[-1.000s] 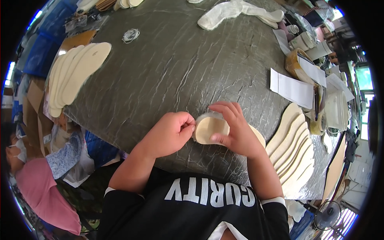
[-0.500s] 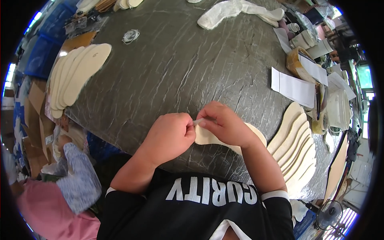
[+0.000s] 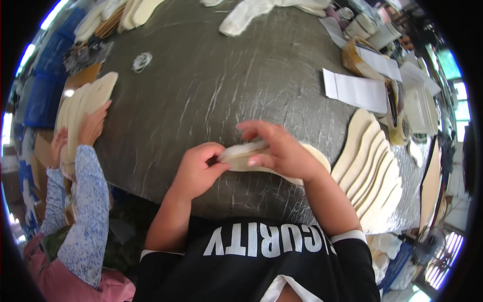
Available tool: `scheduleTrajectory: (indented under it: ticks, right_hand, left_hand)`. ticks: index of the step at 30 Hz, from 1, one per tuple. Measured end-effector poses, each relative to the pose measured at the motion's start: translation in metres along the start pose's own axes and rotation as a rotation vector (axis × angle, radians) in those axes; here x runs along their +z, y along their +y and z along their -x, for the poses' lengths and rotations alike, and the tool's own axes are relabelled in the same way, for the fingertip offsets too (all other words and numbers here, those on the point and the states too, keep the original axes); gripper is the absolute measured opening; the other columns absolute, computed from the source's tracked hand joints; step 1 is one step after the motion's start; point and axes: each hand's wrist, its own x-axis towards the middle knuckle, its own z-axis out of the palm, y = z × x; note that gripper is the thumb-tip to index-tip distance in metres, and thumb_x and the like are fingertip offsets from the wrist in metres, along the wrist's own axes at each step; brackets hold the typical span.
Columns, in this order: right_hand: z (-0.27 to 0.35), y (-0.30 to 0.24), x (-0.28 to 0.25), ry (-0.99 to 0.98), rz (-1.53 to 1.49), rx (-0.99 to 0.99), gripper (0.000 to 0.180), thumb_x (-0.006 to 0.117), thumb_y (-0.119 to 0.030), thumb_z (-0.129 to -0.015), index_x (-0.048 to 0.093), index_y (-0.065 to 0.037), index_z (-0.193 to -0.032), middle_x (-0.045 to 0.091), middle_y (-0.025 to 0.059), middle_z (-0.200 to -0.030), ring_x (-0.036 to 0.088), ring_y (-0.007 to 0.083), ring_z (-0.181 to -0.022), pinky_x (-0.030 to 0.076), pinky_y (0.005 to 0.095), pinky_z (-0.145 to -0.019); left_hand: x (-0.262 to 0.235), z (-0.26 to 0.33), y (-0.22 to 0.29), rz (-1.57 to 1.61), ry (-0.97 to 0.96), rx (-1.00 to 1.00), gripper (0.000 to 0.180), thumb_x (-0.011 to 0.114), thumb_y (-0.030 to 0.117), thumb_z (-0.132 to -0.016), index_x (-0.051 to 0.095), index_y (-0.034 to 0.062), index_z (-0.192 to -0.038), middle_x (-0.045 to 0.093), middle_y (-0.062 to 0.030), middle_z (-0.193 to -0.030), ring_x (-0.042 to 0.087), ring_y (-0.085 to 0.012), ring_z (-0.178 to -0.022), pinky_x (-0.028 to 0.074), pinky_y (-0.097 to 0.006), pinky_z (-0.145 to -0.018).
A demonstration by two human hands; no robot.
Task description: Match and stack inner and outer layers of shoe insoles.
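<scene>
A cream shoe insole (image 3: 316,155) lies on the dark table in front of me, partly covered by my right hand. A thin whitish strip or layer (image 3: 244,149) runs along its left end; I cannot tell whether it is attached. My left hand (image 3: 198,168) pinches that left end between thumb and fingers. Over the insole's middle, my right hand (image 3: 287,153) has its fingers spread, slightly blurred, with the thumb against the insole. A fanned row of similar insoles (image 3: 370,161) lies just right of my right forearm.
At the left edge a co-worker's hands (image 3: 93,126) touch another stack of insoles (image 3: 100,93). White paper sheets (image 3: 354,90) lie at right beside a tape roll (image 3: 359,58). White sock-shaped pieces (image 3: 246,17) and a small coil of thread (image 3: 142,62) sit farther back.
My hands have moved apart; my right fingers have spread from a pinch, and the whitish layer shows more. The co-worker's hands have reached the left stack. The view has shifted slightly.
</scene>
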Motion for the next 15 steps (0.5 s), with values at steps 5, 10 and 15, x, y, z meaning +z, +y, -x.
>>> scheduleTrajectory:
  ticks: [5, 10, 15]
  right_hand:
    - [0.027, 0.011, -0.039, -0.124, 0.316, 0.218, 0.046, 0.082, -0.027, -0.068, 0.066, -0.011, -0.108, 0.068, 0.007, -0.101, 0.061, 0.0257, -0.104, 0.035, 0.0397, -0.099]
    - [0.043, 0.01, -0.036, -0.053, 0.284, 0.178, 0.036, 0.08, -0.026, -0.071, 0.067, -0.01, -0.101, 0.069, 0.0044, -0.092, 0.064, 0.0231, -0.092, 0.038, 0.0381, -0.095]
    - [0.041, 0.016, -0.033, -0.047, 0.254, 0.166, 0.03, 0.078, -0.028, -0.075, 0.068, -0.01, -0.097, 0.069, 0.0031, -0.088, 0.065, 0.0228, -0.088, 0.04, 0.0385, -0.092]
  left_hand:
    - [-0.009, 0.007, -0.016, -0.138, 0.154, 0.366, 0.015, 0.068, -0.013, -0.08, 0.064, -0.0022, -0.089, 0.065, -0.0059, -0.092, 0.06, -0.0104, -0.08, 0.049, -0.024, -0.067]
    - [-0.012, 0.005, -0.025, -0.037, 0.198, 0.342, 0.019, 0.068, -0.015, -0.079, 0.063, -0.0018, -0.092, 0.064, -0.008, -0.098, 0.06, -0.0124, -0.086, 0.05, -0.023, -0.073]
    - [-0.013, 0.007, -0.024, 0.115, 0.185, 0.264, 0.014, 0.068, -0.005, -0.085, 0.061, -0.0021, -0.096, 0.065, -0.0086, -0.095, 0.062, -0.0128, -0.086, 0.051, -0.024, -0.073]
